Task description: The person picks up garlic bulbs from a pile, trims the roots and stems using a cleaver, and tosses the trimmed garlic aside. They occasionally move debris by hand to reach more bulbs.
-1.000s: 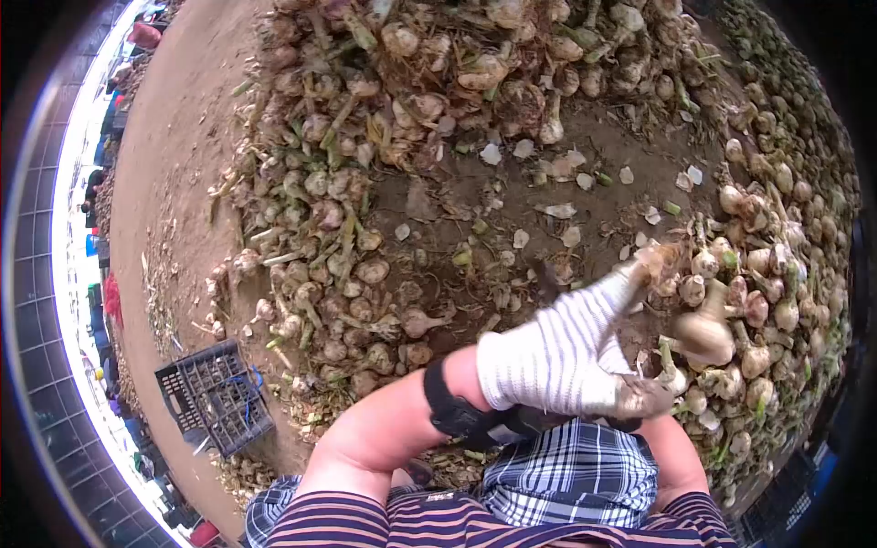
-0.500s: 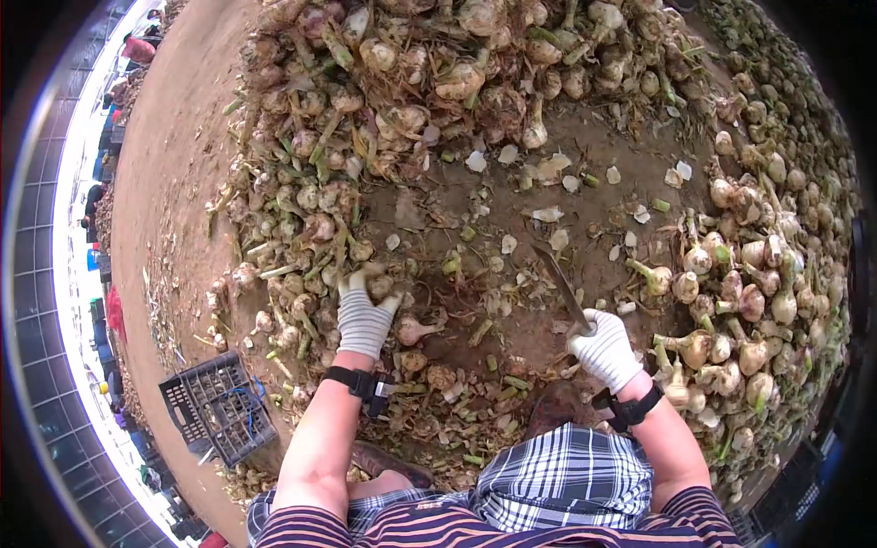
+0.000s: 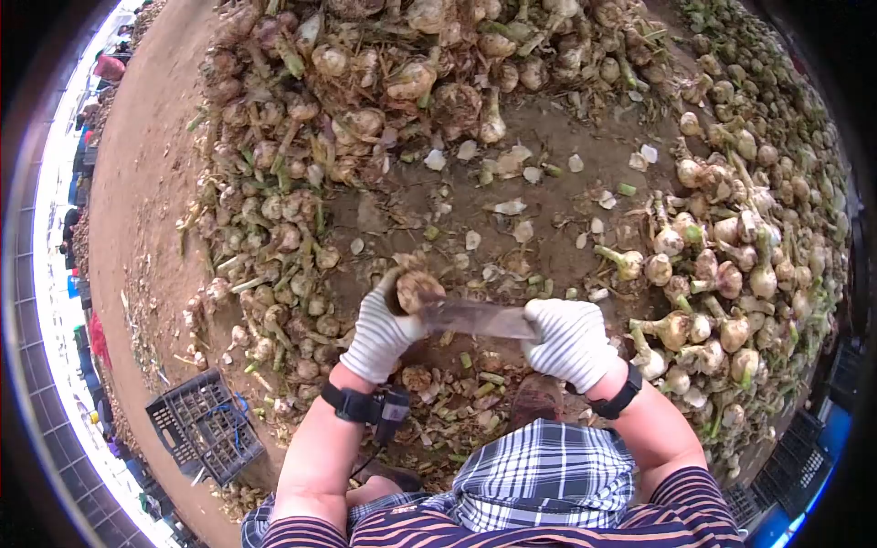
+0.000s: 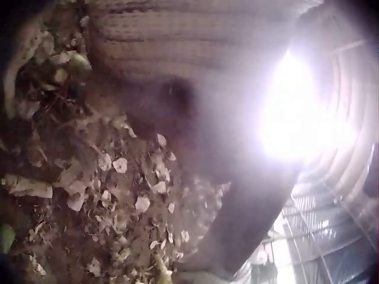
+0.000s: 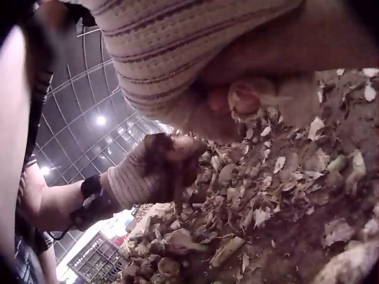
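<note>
My left hand (image 3: pixel 382 333), in a white striped glove, grips a garlic bulb (image 3: pixel 420 290) with dry roots and soil on it, above the littered ground. The gloved right hand (image 3: pixel 574 340) holds a knife (image 3: pixel 484 320) by its handle, its blurred blade pointing left with the tip right at the bulb. In the right wrist view, the right glove (image 5: pixel 195 53) fills the top and the left hand (image 5: pixel 139 177) shows beyond it. Glare washes out much of the left wrist view, where the left glove (image 4: pixel 177 38) spans the top.
Piled garlic (image 3: pixel 365 119) lies ahead and to the left. More bulbs with cut stems (image 3: pixel 703 274) lie at the right. A black plastic crate (image 3: pixel 206 427) stands at lower left. Stem pieces and skins (image 3: pixel 507 208) litter the soil between the piles.
A second ago a blurred bulb was over the right pile, beside a gloved hand. The left hand then reached into the left pile; now it is back toward the middle with a bulb, meeting the knife.
</note>
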{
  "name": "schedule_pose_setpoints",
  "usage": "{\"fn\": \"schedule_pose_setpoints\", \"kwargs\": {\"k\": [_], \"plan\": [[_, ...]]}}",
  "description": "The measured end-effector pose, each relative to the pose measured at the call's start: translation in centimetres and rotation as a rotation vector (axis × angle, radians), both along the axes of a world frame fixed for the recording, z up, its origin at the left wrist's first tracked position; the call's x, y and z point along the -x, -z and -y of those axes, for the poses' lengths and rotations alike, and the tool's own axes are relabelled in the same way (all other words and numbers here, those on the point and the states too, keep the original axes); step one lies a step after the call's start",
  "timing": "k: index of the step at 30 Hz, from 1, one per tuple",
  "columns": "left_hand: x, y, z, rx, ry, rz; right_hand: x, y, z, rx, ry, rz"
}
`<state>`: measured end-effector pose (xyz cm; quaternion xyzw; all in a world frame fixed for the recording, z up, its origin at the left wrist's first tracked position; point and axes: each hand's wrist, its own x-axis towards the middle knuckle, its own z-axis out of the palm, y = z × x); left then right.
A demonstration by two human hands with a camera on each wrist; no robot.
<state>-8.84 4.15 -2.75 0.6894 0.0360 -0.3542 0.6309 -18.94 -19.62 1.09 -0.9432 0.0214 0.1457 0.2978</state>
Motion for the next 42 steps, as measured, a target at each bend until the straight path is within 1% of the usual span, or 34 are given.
{"fn": "schedule_pose_setpoints", "kwargs": {"k": [1, 3, 4, 5, 7, 9, 10, 12, 13, 15, 16, 17, 18, 19, 20, 21, 22, 23, 24, 25, 26, 27, 28, 30, 32, 33, 34, 35, 37, 38, 39, 40, 41, 42], "plan": [[0.6, -1.6, 0.7, 0.011, 0.001, 0.0, -0.5, -0.7, -0.2, 0.041, -0.053, -0.039], [1.9, -3.7, 1.9, 0.177, 0.027, -0.035, -0.7, -1.3, -0.4, 0.046, -0.125, -0.038], [2.0, -3.0, 1.6, 0.127, 0.127, 0.016, -0.6, -1.4, -0.6, 0.047, -0.125, -0.045], [2.5, -2.2, 1.7, 0.128, 0.127, 0.01, -0.5, -1.4, -0.7, 0.033, -0.124, -0.041], [4.2, -1.2, 2.3, 0.075, 0.07, 0.227, -0.5, -1.7, -1.1, 0.018, -0.124, -0.04], [4.5, -1.0, 2.6, 0.051, 0.044, 0.338, -0.7, -2.3, -1.6, -0.052, -0.183, -0.006], [4.0, -1.8, 2.9, 0.411, -0.194, -0.24, -0.8, -2.6, -1.8, -0.054, -0.198, -0.019], [3.0, -1.1, 2.9, 0.634, -0.436, -1.003, -0.7, -2.1, -2.1, -0.069, -0.177, 0.013], [3.1, -1.6, 3.2, 0.636, -0.435, -1.006, -0.6, -1.7, -2.1, -0.085, -0.156, 0.048], [3.6, -3.0, 4.1, 0.564, -0.442, -0.893, -0.4, -1.1, -1.7, -0.095, -0.151, 0.087], [4.7, -2.1, 3.7, 0.409, -0.166, -0.395, -0.3, -0.5, -1.0, -0.05, -0.128, 0.081], [5.8, -1.3, 3.4, 0.145, -0.017, 0.104, 0.1, 0.1, -0.4, -0.007, -0.105, 0.073], [5.9, -2.1, 3.9, -0.032, 0.039, 0.129, 0.6, 1.0, 0.5, 0.042, -0.02, 0.062], [5.6, -4.2, 3.8, 0.0, 0.064, 0.196, -0.1, 2.0, 1.6, 0.205, 0.11, -0.152], [5.4, -5.3, 3.5, 0.123, 0.065, 0.089, 0.7, 4.0, 3.3, 0.246, 0.213, -0.163], [5.0, -5.0, 3.4, 0.309, -0.087, -0.234, 1.6, 4.7, 4.0, 0.242, 0.313, -0.029], [4.1, -4.4, 3.4, 0.413, -0.259, -0.479, 1.4, 4.7, 4.5, 0.22, 0.339, -0.029], [3.4, -3.5, 3.2, 0.324, -0.113, -0.144, 1.7, 4.5, 4.6, 0.201, 0.386, -0.039], [2.6, -2.8, 3.3, 0.141, 0.0, 0.24, 1.7, 4.2, 4.4, 0.129, 0.437, 0.004], [1.8, -2.3, 3.3, -0.045, 0.023, 0.575, 1.8, 4.3, 4.2, -0.015, 0.485, -0.034], [1.4, -2.1, 2.9, 0.109, -0.107, 0.277, 2.0, 4.2, 3.6, -0.171, 0.508, 0.005], [1.3, -2.5, 2.8, 0.119, -0.1, 0.271, 2.0, 4.1, 2.7, -0.329, 0.526, 0.041], [1.2, -2.8, 2.7, 0.129, -0.092, 0.266, 1.6, 2.3, 1.9, -0.57, 0.6, -0.143], [0.8, -3.0, 2.7, 0.381, -0.308, -0.107, 1.3, 0.8, 0.6, -0.758, 0.616, -0.227], [0.8, -3.7, 3.2, 0.406, -0.244, -0.114, 0.8, 0.3, -0.3, -0.901, 0.641, -0.26], [1.2, -3.4, 3.3, 0.491, -0.29, -0.24, 0.5, 0.2, -0.6, -0.945, 0.638, -0.25], [1.5, -3.1, 3.3, 0.571, -0.336, -0.371, 0.2, 0.8, -0.8, -0.881, 0.586, -0.201], [1.5, -2.7, 3.3, 0.57, -0.333, -0.375, 0.0, 0.8, -0.8, -0.88, 0.591, -0.203], [1.2, -2.6, 3.7, 0.497, -0.297, -0.344, -0.6, 0.8, -0.5, -0.761, 0.466, -0.145], [1.1, -3.0, 3.7, 0.544, -0.217, -0.3, -0.7, 0.9, -0.2, -0.695, 0.423, -0.197], [1.1, -4.5, 4.5, 0.547, -0.216, -0.302, -0.5, 1.2, 0.2, -0.691, 0.424, -0.198], [1.2, -6.1, 5.5, 0.614, -0.311, -0.221, 0.2, 1.6, 0.8, -0.493, 0.367, -0.266], [1.0, -6.8, 5.4, 0.607, -0.33, -0.147, 1.0, 2.2, 1.5, -0.295, 0.309, -0.33], [0.4, -7.0, 4.4, 0.559, -0.295, -0.033, 2.6, 3.3, 2.8, -0.34, 0.313, -0.399]]}}
